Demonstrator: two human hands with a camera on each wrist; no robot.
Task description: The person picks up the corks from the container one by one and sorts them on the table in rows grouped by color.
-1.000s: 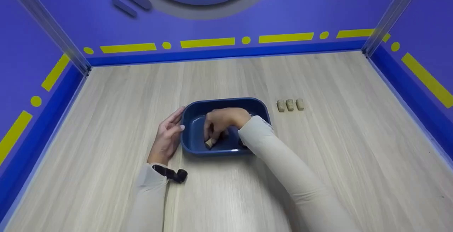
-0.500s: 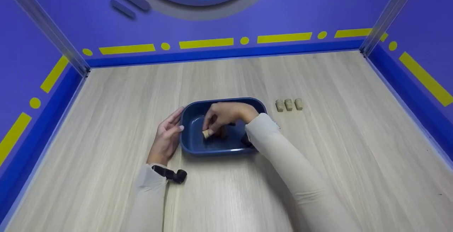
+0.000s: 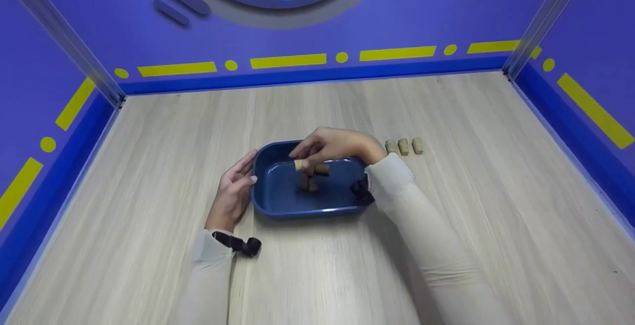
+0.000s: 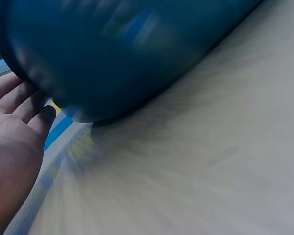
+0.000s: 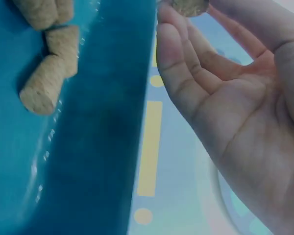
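Observation:
A dark blue rectangular tub (image 3: 270,211) stands on the table, with several cork stoppers (image 3: 322,169) lying inside it around its middle. My left hand (image 3: 233,191) rests against the tub's left side, thumb tip at the rim and fingers along the outer wall; the left wrist view shows these fingers (image 4: 22,100) fairly straight. Above the tub's far part, my right hand (image 3: 332,146) pinches one cork stopper (image 3: 298,164) between thumb and fingertips. Only the end of that held cork (image 5: 190,7) shows at the top of the right wrist view.
Three cork stoppers (image 3: 404,146) stand in a row on the wooden table (image 3: 317,270), to the right of the tub. Purple-blue panels (image 3: 297,42) with yellow marks enclose the back and sides. Each wrist carries a small black camera (image 3: 253,246).
My right hand has lifted the cork from the tub's floor and moved away from me, toward the far rim. More corks inside are now visible. My left hand has stayed put.

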